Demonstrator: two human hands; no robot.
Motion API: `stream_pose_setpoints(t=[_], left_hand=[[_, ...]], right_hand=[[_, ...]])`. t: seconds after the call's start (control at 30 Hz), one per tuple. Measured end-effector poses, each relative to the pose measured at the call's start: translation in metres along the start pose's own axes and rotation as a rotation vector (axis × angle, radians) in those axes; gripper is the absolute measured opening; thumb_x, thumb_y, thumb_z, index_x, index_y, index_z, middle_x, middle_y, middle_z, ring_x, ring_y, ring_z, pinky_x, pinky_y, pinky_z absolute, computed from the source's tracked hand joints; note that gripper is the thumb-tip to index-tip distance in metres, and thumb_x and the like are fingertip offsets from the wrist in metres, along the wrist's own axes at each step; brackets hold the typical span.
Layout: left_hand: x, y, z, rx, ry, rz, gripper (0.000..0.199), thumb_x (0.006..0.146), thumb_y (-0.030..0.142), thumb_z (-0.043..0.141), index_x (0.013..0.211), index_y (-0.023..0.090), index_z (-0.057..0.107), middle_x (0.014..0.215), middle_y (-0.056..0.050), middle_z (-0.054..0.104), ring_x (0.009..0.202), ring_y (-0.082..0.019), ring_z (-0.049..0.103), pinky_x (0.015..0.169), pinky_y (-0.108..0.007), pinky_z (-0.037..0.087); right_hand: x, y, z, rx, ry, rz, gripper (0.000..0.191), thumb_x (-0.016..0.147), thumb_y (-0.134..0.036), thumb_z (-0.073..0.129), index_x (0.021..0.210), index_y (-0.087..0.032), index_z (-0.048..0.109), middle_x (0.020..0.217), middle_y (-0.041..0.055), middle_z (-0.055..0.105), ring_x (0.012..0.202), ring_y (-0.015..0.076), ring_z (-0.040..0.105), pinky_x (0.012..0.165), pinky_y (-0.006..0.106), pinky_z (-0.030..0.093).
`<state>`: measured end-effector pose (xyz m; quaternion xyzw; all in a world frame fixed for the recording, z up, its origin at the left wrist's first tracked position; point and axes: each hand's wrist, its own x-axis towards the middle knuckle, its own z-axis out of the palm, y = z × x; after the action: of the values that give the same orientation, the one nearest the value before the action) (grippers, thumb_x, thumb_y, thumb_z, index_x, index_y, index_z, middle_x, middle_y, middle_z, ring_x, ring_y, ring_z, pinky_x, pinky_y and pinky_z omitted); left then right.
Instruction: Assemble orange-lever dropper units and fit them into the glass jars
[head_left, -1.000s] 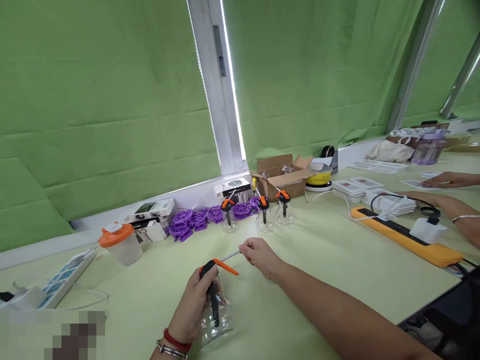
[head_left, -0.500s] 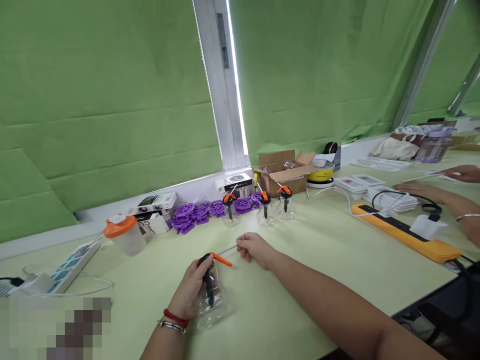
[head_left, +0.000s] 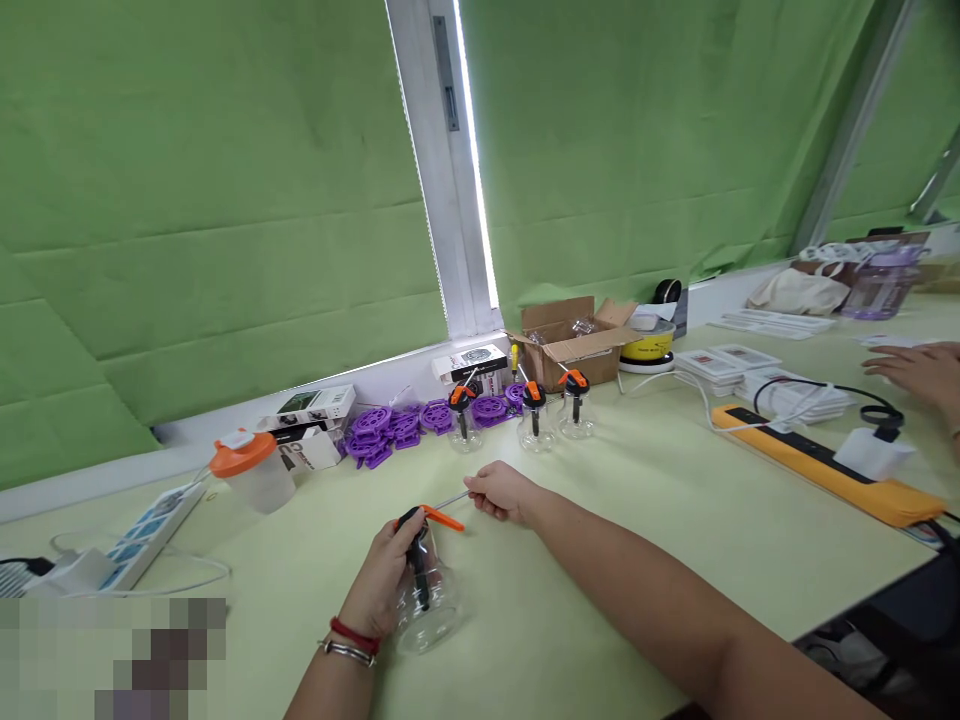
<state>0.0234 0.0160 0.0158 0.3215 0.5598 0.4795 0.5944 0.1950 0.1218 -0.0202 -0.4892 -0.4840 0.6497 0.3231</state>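
Note:
In the head view, my left hand (head_left: 379, 572) is wrapped round the neck of a clear flask-shaped bottle (head_left: 439, 612) with a black top and an orange lever (head_left: 444, 517). The bottle is tilted over the table, and a black part shows inside it. From its top a thin pale rod (head_left: 451, 499) runs up to the right. My right hand (head_left: 501, 490) pinches the far end of that rod between thumb and fingers. Three similar bottles, among them the middle one (head_left: 535, 425), stand upright farther back, each with a thin rod sticking up.
Purple plastic parts (head_left: 390, 428) lie by the wall near small boxes (head_left: 311, 445). An open carton (head_left: 577, 352) stands behind. An orange-lidded cup (head_left: 259, 480) and a white power strip (head_left: 154, 530) are left. At right are an orange power strip (head_left: 832, 467) and another person's hand (head_left: 919, 370).
The view has shifted slightly. My right hand is a little closer to the bottle top, still on the rod. The other person's hands have moved right, with one now out of clear view.

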Motion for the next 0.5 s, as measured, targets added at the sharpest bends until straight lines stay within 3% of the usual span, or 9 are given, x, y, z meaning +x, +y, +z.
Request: stream_pose_setpoints(t=[0.13,0.5], left_hand=[[0.001,0.001,0.001,0.000,-0.018,-0.006,0.037,0.069,0.051,0.069,0.072,0.019,0.049,0.049,0.005,0.052,0.041,-0.013,0.054,0.042,-0.026,0.045],[0.000,0.007,-0.008,-0.055,-0.064,-0.086,0.031,0.075,0.046,0.064,0.070,0.016,0.055,0.053,0.003,0.053,0.041,-0.013,0.057,0.041,-0.026,0.046]], right_hand=[[-0.001,0.006,0.000,0.056,0.016,-0.141,0.018,0.068,-0.023,0.072,0.069,-0.016,0.055,0.046,-0.0063,0.050,0.039,0.0052,0.040,0.038,0.017,0.031],[-0.002,0.010,0.000,0.142,0.007,-0.329,0.030,0.055,-0.027,0.077,0.076,-0.014,0.060,0.058,-0.0053,0.056,0.049,0.0056,0.048,0.052,0.021,0.042]])
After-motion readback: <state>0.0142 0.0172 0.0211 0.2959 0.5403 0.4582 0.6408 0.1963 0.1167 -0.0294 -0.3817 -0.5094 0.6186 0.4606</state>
